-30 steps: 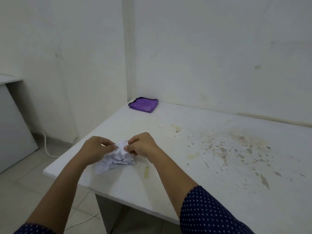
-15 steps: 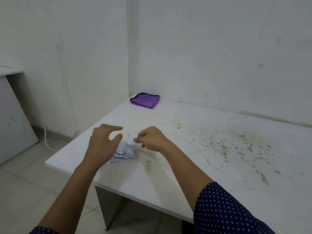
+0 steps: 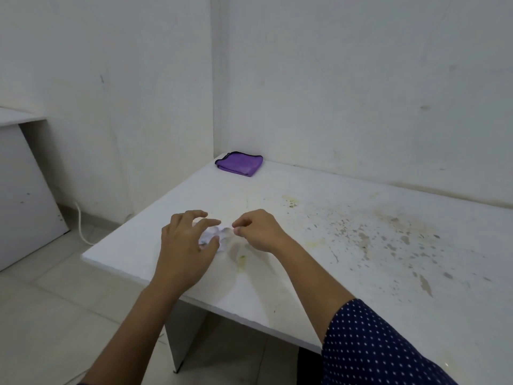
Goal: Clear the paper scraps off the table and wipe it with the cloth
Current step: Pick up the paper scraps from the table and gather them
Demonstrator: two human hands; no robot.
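White crumpled paper [image 3: 215,237] is seen between the hands; beyond them, a purple cloth [image 3: 240,164]; a white-dotted navy sleeve [image 3: 374,348] is worn.

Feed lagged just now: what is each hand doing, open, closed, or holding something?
Left hand: open, fingers spread over the crumpled paper, thumb touching it, no closed grip.
Right hand: fingers curled shut; whether it pinches the paper's edge cannot be told.
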